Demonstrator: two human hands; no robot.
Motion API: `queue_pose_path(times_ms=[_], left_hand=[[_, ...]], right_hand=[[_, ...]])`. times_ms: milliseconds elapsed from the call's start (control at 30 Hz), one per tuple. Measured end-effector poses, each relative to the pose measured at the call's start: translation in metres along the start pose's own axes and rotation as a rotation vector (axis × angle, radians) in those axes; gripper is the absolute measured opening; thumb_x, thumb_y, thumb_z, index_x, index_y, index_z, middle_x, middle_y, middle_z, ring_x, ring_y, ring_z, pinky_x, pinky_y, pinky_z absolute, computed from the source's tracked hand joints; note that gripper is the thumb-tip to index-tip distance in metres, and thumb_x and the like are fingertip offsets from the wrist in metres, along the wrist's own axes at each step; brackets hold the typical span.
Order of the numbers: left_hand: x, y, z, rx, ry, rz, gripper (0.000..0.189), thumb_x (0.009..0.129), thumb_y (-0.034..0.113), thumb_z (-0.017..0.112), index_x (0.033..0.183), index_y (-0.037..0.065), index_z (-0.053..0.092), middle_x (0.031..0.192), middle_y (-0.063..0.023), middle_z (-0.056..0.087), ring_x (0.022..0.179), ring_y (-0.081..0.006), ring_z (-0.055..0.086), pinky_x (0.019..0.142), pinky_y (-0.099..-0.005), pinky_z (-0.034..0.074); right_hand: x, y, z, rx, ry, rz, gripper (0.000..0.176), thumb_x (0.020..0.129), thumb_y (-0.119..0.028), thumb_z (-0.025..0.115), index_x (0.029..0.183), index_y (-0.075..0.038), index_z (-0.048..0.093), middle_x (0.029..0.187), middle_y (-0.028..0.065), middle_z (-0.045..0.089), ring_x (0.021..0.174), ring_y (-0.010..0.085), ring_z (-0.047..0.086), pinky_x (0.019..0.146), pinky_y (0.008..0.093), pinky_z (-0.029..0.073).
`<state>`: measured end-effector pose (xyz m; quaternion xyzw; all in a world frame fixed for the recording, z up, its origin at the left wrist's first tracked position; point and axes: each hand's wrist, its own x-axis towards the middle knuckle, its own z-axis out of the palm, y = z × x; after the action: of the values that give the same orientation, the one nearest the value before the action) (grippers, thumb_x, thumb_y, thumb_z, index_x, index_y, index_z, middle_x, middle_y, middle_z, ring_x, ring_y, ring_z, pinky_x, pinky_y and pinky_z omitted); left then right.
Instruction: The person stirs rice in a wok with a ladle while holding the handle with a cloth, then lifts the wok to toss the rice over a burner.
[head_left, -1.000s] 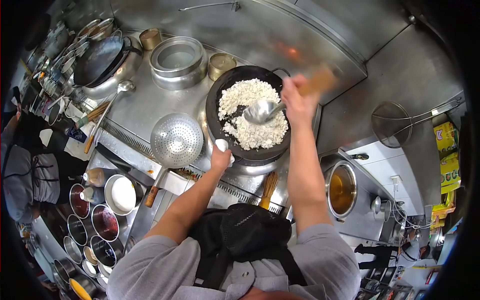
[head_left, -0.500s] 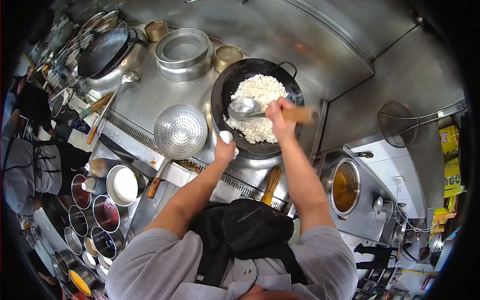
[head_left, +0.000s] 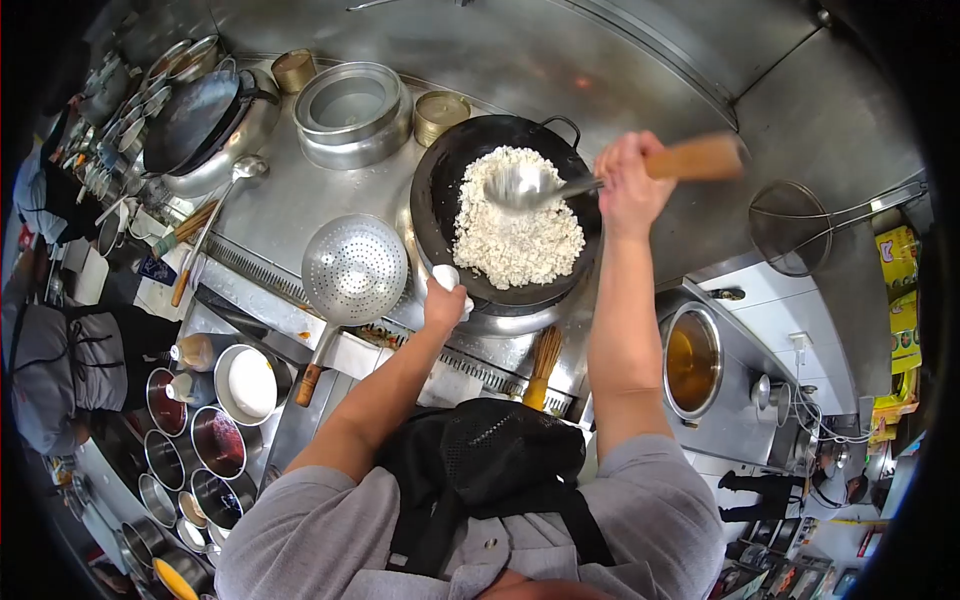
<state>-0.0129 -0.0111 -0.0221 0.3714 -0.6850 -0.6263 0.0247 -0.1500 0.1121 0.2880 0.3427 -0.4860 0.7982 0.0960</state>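
Observation:
A black wok (head_left: pixel 432 185) sits on the stove with a mound of white rice (head_left: pixel 525 245) in it. My right hand (head_left: pixel 632 185) is closed round a metal ladle (head_left: pixel 522 187) near its wooden handle, beyond the wok's right rim. The ladle's bowl hangs over the upper part of the rice, blurred by motion. My left hand (head_left: pixel 444 304) grips a folded white cloth (head_left: pixel 447 276) against the wok's near left rim; what lies under the cloth is hidden.
Left of the wok lies a perforated strainer (head_left: pixel 355 268). A bamboo brush (head_left: pixel 543 368) rests in front. A steel pot (head_left: pixel 692 360) of amber liquid stands right, below a hanging mesh skimmer (head_left: pixel 790 228). Seasoning pots (head_left: pixel 218 442) and a person (head_left: pixel 95 355) are at left.
My right hand has moved right and up, drawing the ladle from the rice's left side toward its upper middle. The rice is more gathered. My left hand stays at the rim.

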Motion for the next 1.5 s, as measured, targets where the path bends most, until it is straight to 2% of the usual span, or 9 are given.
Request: queue_pose_path(times_ms=[133,467,533,667,833,1033,1133,1200,1500], left_hand=[[-0.006,0.009,-0.003,-0.019,-0.004,-0.022,0.063,0.075,0.027,0.060,0.120,-0.009,0.033,0.107,-0.0350,0.057,0.099,-0.0453,0.059,0.086,-0.0448,0.046],[0.001,0.004,-0.005,0.083,0.000,0.043,0.066,0.076,0.030,0.060,0.119,-0.009,0.030,0.105,-0.0355,0.057,0.097,-0.0469,0.059,0.085,-0.0451,0.047],[-0.007,0.016,-0.012,0.098,-0.087,-0.017,0.064,0.076,0.028,0.060,0.119,-0.010,0.032,0.104,-0.0326,0.058,0.092,-0.0418,0.062,0.078,-0.0434,0.051],[-0.007,0.023,-0.013,-0.148,-0.206,-0.105,0.061,0.074,0.020,0.061,0.119,-0.010,0.034,0.100,-0.0236,0.057,0.079,-0.0295,0.063,0.058,-0.0384,0.053],[0.003,0.022,-0.018,-0.092,-0.358,-0.173,0.052,0.075,0.020,0.062,0.113,-0.007,0.040,0.096,-0.0220,0.058,0.071,-0.0271,0.062,0.044,-0.0392,0.048],[-0.006,0.025,-0.019,-0.070,-0.203,-0.070,0.057,0.073,0.024,0.061,0.117,-0.006,0.042,0.096,-0.0209,0.060,0.074,-0.0284,0.064,0.047,-0.0404,0.050],[-0.020,0.043,-0.027,-0.003,-0.194,-0.119,0.059,0.073,0.025,0.061,0.117,-0.008,0.042,0.099,-0.0226,0.060,0.076,-0.0289,0.064,0.050,-0.0409,0.051],[-0.011,0.045,-0.025,0.018,-0.219,-0.120,0.060,0.073,0.026,0.062,0.117,-0.009,0.042,0.100,-0.0236,0.060,0.078,-0.0292,0.064,0.051,-0.0408,0.052],[0.030,-0.030,-0.003,0.032,-0.165,-0.063,0.053,0.078,0.031,0.065,0.116,-0.001,0.047,0.092,-0.0139,0.061,0.070,-0.0229,0.062,0.052,-0.0397,0.049]], right_hand=[[-0.025,0.105,-0.028,-0.247,0.018,-0.089,0.030,0.088,-0.014,0.062,0.066,-0.009,0.042,0.053,-0.0032,0.040,0.044,0.0071,0.039,0.043,0.0221,0.032],[-0.073,0.049,-0.003,-0.484,-0.199,-0.102,0.029,0.088,-0.015,0.058,0.064,-0.007,0.043,0.055,0.0000,0.044,0.051,0.0107,0.042,0.050,0.0267,0.036],[-0.076,0.045,0.002,-0.494,-0.244,0.334,0.023,0.088,-0.016,0.059,0.068,-0.009,0.049,0.058,-0.0018,0.047,0.055,0.0096,0.047,0.055,0.0248,0.039],[-0.041,-0.054,0.004,-0.127,0.043,0.069,0.017,0.087,-0.012,0.061,0.081,-0.008,0.046,0.058,-0.0011,0.042,0.049,0.0084,0.040,0.044,0.0242,0.032],[-0.044,0.076,-0.058,-0.164,0.190,0.305,0.020,0.087,-0.012,0.063,0.077,-0.007,0.047,0.056,-0.0028,0.043,0.044,0.0067,0.039,0.041,0.0235,0.032],[0.003,-0.015,-0.037,-0.068,0.171,-0.028,0.017,0.087,-0.012,0.064,0.077,-0.007,0.051,0.055,-0.0039,0.042,0.045,0.0049,0.037,0.042,0.0224,0.030],[-0.037,0.083,-0.064,-0.271,0.291,-0.153,0.024,0.086,-0.014,0.064,0.070,-0.009,0.048,0.054,-0.0037,0.042,0.046,0.0056,0.039,0.044,0.0215,0.031],[-0.024,0.084,-0.058,-0.179,0.019,0.315,0.018,0.088,-0.011,0.060,0.077,-0.008,0.045,0.053,-0.0022,0.037,0.045,0.0087,0.036,0.045,0.0240,0.033],[-0.029,0.093,-0.024,-0.235,-0.034,0.113,0.031,0.087,-0.019,0.063,0.067,-0.008,0.043,0.053,-0.0023,0.038,0.045,0.0070,0.034,0.044,0.0231,0.030]])
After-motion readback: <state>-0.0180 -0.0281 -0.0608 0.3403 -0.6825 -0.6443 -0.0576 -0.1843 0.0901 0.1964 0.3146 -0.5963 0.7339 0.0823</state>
